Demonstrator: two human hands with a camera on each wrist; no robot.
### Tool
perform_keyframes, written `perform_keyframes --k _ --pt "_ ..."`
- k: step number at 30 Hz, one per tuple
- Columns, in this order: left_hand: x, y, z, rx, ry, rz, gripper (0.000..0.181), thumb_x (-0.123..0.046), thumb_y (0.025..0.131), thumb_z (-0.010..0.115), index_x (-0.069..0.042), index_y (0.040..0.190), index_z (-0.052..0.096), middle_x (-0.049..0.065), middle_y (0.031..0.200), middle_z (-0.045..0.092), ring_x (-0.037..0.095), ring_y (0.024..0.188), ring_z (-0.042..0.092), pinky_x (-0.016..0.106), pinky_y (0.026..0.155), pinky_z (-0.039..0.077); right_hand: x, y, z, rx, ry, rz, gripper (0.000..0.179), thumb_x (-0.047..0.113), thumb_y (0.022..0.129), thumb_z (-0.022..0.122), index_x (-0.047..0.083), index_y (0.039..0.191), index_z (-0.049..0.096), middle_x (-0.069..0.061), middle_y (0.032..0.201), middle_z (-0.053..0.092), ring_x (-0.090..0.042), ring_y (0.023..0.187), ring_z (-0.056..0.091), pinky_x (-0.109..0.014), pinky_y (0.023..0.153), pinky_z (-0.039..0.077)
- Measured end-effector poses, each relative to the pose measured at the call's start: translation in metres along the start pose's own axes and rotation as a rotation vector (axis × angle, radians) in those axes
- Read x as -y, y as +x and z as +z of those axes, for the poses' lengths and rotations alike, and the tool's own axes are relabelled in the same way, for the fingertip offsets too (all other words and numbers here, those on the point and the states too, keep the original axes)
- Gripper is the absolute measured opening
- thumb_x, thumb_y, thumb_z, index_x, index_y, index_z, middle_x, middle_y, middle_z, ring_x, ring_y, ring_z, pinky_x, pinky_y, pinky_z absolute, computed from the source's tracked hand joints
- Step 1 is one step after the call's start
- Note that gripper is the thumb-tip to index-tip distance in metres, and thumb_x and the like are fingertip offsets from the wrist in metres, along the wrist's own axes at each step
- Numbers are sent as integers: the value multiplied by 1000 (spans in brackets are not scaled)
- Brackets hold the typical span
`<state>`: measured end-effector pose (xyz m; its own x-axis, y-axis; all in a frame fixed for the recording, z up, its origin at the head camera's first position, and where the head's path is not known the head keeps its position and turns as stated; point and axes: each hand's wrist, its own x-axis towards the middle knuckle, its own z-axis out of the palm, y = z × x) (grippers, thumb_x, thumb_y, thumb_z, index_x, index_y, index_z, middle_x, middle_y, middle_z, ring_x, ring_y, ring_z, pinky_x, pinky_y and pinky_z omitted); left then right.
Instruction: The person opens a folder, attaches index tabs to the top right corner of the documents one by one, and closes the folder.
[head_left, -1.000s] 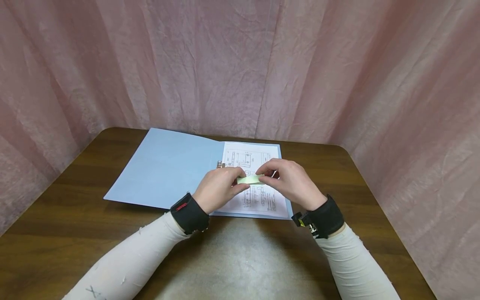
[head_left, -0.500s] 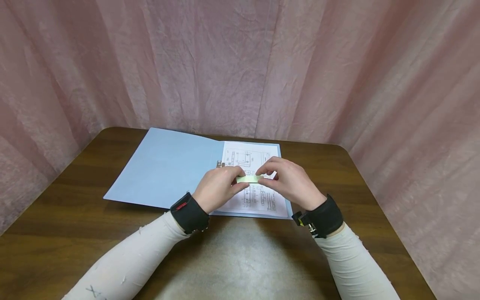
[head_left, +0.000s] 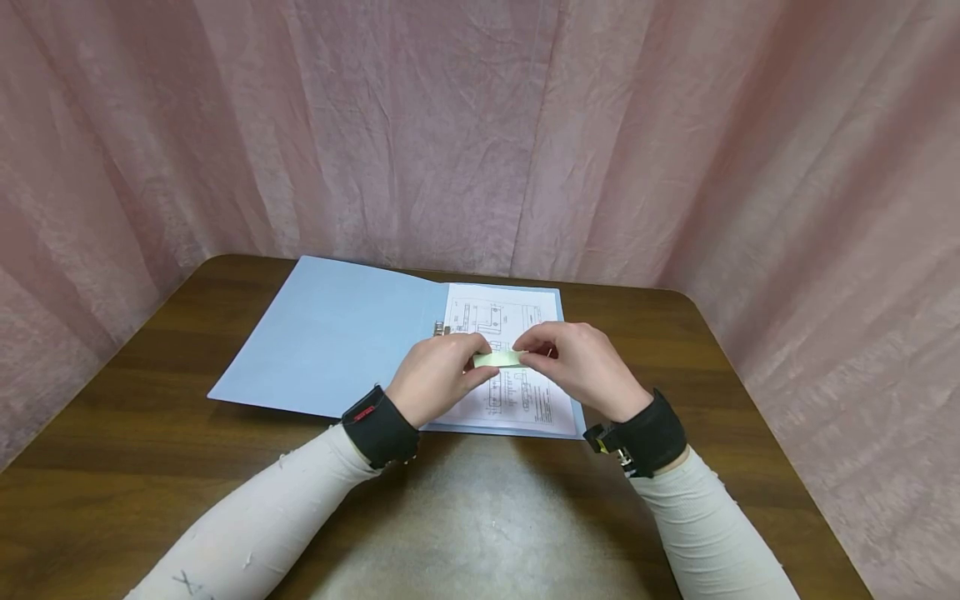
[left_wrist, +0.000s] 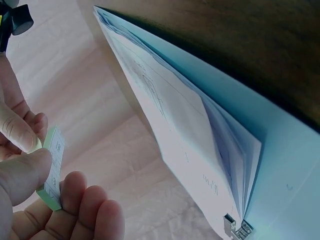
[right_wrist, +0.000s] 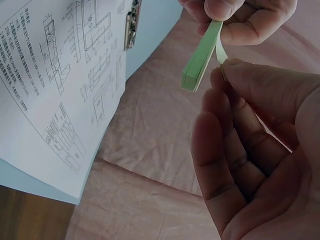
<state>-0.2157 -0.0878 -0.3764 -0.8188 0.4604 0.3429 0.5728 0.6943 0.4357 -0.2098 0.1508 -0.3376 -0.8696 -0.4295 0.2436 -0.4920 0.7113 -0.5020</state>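
Pink curtains (head_left: 465,125) hang along the far side of a dark wooden table (head_left: 135,375), where a blue folder (head_left: 330,333) lies open, printed sheets (head_left: 525,408) on its right half. Over the sheets, a person's left hand (head_left: 438,375) grips a green paper pad (head_left: 491,359) between thumb and fingers; the right hand (head_left: 581,364) pinches a thin strip (right_wrist: 220,50). The right wrist view reveals the strip bowing away from the pad; the left wrist view, the pad's printed face (left_wrist: 56,155).
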Motion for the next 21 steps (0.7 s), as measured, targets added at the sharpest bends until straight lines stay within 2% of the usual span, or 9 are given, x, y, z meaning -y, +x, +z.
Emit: perform_keyframes --k 21 --pt "-1 3 1 -4 34 23 19 -24 96 91 -13 106 79 -6 84 70 10 74 61 32 66 51 1 4 0 14 -49 -7 11 13 99 84 16 110 86 13 79 70 -11 69 60 -35 68 50"
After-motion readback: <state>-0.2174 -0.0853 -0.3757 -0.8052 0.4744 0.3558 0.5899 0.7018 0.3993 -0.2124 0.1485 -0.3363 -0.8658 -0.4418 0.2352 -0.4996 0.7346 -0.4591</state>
